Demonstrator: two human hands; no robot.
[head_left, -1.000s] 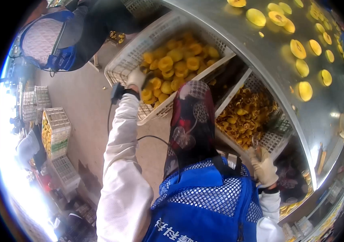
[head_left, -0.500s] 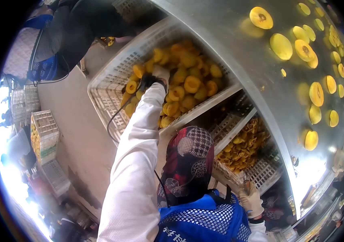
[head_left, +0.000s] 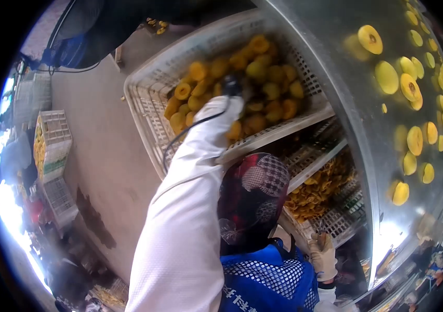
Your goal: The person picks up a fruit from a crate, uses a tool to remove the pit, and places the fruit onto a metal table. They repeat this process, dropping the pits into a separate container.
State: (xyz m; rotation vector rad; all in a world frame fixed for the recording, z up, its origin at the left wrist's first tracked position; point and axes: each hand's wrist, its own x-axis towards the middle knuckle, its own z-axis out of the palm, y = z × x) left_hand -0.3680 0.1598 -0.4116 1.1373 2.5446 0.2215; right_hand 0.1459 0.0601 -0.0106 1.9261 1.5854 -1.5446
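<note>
Though down among the yellow fruit halves (head_left: 270, 91) at twelve o'clock, hard to make out in the left hand (head_left: 246, 92): blurred, and partly covered by the black wrist device (head_left: 232, 85). Impossible to tell whether spread, pressed together or pinching a piece. Around the fruit, a white slatted crate (head_left: 148, 119), cut across at the near rim by the white sleeve (head_left: 185, 208), with a thin cable (head_left: 193, 126) along its left. Just past that rim, toward four o'clock, a second crate (head_left: 343, 229) of yellow scraps (head_left: 317, 195), partly blocked by the patterned cloth (head_left: 255, 192) over the knee. Between four and five, the gloved right hand (head_left: 324, 256), curled around a small tool (head_left: 321, 226) too indistinct to identify. From one to three o'clock, a metal table (head_left: 346, 73) with scattered cut pieces (head_left: 410, 87), partly lost at the dark border. At nine, stacked crates (head_left: 55, 127) near strong glare (head_left: 8, 179). Toward eleven, a co-worker's dark clothing (head_left: 112, 26), cut off above. Toward seven, dim clutter (head_left: 81, 270), unreadable.
</note>
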